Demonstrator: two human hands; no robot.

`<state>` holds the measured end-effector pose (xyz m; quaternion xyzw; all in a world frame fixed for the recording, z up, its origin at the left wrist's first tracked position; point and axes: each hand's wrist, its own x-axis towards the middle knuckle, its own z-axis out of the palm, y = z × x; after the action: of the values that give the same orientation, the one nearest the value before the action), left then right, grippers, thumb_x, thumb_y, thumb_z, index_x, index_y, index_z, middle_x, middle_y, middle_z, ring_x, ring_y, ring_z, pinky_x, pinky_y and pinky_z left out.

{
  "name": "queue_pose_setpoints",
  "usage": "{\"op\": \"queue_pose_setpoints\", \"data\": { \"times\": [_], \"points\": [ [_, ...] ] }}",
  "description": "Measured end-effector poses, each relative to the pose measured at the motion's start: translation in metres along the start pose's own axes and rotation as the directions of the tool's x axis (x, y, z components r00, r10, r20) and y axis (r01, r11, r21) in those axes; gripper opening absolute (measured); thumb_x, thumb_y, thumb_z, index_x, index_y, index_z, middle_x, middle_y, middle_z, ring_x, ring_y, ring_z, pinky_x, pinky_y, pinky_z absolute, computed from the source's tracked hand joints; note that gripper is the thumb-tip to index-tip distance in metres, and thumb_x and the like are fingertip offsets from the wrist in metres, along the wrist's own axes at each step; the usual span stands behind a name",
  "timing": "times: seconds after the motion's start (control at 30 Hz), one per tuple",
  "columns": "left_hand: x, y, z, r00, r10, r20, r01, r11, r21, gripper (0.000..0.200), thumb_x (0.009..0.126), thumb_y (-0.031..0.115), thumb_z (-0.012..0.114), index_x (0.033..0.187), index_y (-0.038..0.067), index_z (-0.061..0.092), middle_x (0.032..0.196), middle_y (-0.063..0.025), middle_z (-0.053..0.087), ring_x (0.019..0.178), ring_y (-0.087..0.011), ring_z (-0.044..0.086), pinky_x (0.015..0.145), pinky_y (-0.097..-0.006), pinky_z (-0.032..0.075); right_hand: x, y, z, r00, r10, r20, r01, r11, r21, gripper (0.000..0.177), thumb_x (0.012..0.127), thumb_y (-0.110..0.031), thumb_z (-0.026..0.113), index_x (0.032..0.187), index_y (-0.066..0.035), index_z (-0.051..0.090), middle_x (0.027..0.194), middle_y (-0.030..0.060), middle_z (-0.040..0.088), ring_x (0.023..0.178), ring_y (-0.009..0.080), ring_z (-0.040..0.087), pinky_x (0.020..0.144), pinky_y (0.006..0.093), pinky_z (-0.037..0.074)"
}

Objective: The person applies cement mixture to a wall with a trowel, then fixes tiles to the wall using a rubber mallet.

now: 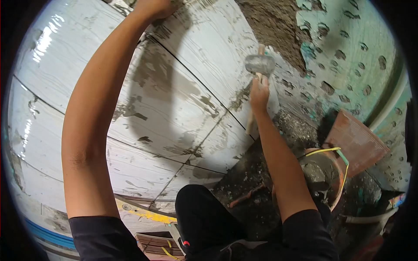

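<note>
In the head view my right hand [260, 93] is closed around the wooden handle of a mallet [258, 64] with a grey head. The mallet is over the right edge of a pale wall tile [209, 39] with fine wavy lines and smears of wet mortar. My left hand [156, 8] reaches up to the top of the tiled wall, near a tile joint. Its fingers are cut off or hidden, so their pose does not show.
At lower right a bucket [338, 174] holds grey mortar, with a yellow-green cord on its rim. A reddish-brown tile [359, 141] leans behind it. A yellow level [146, 212] lies lower left. Rough brown mortar [278, 26] and a chipped green wall [348, 52] adjoin the tiles.
</note>
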<state>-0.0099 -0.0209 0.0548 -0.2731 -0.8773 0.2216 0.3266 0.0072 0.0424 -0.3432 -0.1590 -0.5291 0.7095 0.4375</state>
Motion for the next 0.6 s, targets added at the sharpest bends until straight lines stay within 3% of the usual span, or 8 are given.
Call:
{"op": "queue_pose_setpoints", "data": {
  "times": [0.1, 0.2, 0.23, 0.27, 0.33, 0.47, 0.6],
  "points": [
    [0.001, -0.011, -0.022, 0.986, 0.095, 0.138, -0.099, 0.995, 0.021, 0.033, 0.075, 0.031, 0.06, 0.074, 0.0, 0.067, 0.077, -0.0227, 0.063, 0.074, -0.0373, 0.061, 0.065, -0.0425, 0.049, 0.002, -0.004, -0.008, 0.999, -0.021, 0.027, 0.022, 1.0, -0.018, 0.026, 0.091, -0.023, 0.046, 0.102, 0.0, 0.051, 0.079, 0.0198, 0.055, 0.074, 0.0338, 0.055, 0.068, 0.0411, 0.042],
    [0.001, -0.023, -0.025, 0.92, 0.295, 0.258, -0.344, 0.922, 0.176, 0.034, 0.076, 0.036, 0.062, 0.081, 0.002, 0.067, 0.076, -0.0192, 0.064, 0.075, -0.0368, 0.062, 0.065, -0.0429, 0.049, 0.005, -0.009, -0.011, 0.999, -0.044, 0.02, 0.045, 0.998, -0.043, 0.025, 0.09, -0.024, 0.047, 0.102, -0.002, 0.051, 0.076, 0.0184, 0.056, 0.07, 0.0333, 0.055, 0.065, 0.0412, 0.042],
    [-0.007, -0.014, -0.026, 0.925, 0.25, 0.286, -0.302, 0.941, 0.152, 0.031, 0.075, 0.033, 0.062, 0.077, 0.002, 0.067, 0.073, -0.0199, 0.064, 0.072, -0.0364, 0.063, 0.064, -0.0425, 0.05, 0.006, -0.011, -0.013, 0.999, -0.031, 0.03, 0.033, 0.998, -0.053, 0.025, 0.09, -0.024, 0.047, 0.102, -0.002, 0.051, 0.076, 0.0186, 0.056, 0.07, 0.0333, 0.055, 0.065, 0.0411, 0.042],
    [-0.009, -0.014, -0.02, 0.909, 0.33, 0.253, -0.391, 0.887, 0.245, 0.032, 0.075, 0.034, 0.062, 0.078, 0.002, 0.067, 0.074, -0.0203, 0.064, 0.073, -0.0355, 0.063, 0.066, -0.0421, 0.05, 0.006, -0.012, -0.015, 0.999, -0.018, 0.038, 0.02, 0.998, -0.062, 0.026, 0.09, -0.024, 0.048, 0.102, -0.002, 0.051, 0.077, 0.0188, 0.056, 0.071, 0.0333, 0.055, 0.065, 0.041, 0.042],
    [-0.014, -0.008, -0.015, 0.91, 0.253, 0.328, -0.368, 0.859, 0.356, 0.031, 0.077, 0.034, 0.061, 0.078, 0.003, 0.066, 0.075, -0.0204, 0.064, 0.073, -0.0354, 0.063, 0.067, -0.0428, 0.051, 0.008, -0.009, -0.014, 0.999, -0.001, 0.034, 0.004, 0.997, -0.072, 0.028, 0.09, -0.024, 0.047, 0.102, 0.0, 0.051, 0.082, 0.0215, 0.057, 0.076, 0.0372, 0.056, 0.069, 0.042, 0.043],
    [-0.022, -0.019, -0.007, 0.89, 0.345, 0.299, -0.435, 0.839, 0.326, 0.027, 0.08, 0.032, 0.059, 0.078, 0.006, 0.066, 0.076, -0.0179, 0.064, 0.075, -0.0355, 0.062, 0.068, -0.0434, 0.051, 0.01, -0.004, -0.015, 0.999, 0.001, 0.043, 0.002, 0.998, -0.065, 0.03, 0.09, -0.025, 0.047, 0.103, 0.001, 0.051, 0.088, 0.0243, 0.058, 0.083, 0.0419, 0.055, 0.073, 0.0442, 0.042],
    [-0.023, -0.031, 0.01, 0.923, 0.336, 0.186, -0.376, 0.89, 0.259, 0.031, 0.083, 0.033, 0.056, 0.077, 0.004, 0.066, 0.076, -0.0163, 0.064, 0.076, -0.0358, 0.061, 0.07, -0.0444, 0.049, 0.009, -0.012, -0.017, 0.999, -0.034, 0.034, 0.037, 0.995, -0.093, 0.031, 0.089, -0.026, 0.047, 0.104, 0.001, 0.051, 0.089, 0.0251, 0.058, 0.085, 0.0428, 0.055, 0.075, 0.0447, 0.042]
  ]
}}
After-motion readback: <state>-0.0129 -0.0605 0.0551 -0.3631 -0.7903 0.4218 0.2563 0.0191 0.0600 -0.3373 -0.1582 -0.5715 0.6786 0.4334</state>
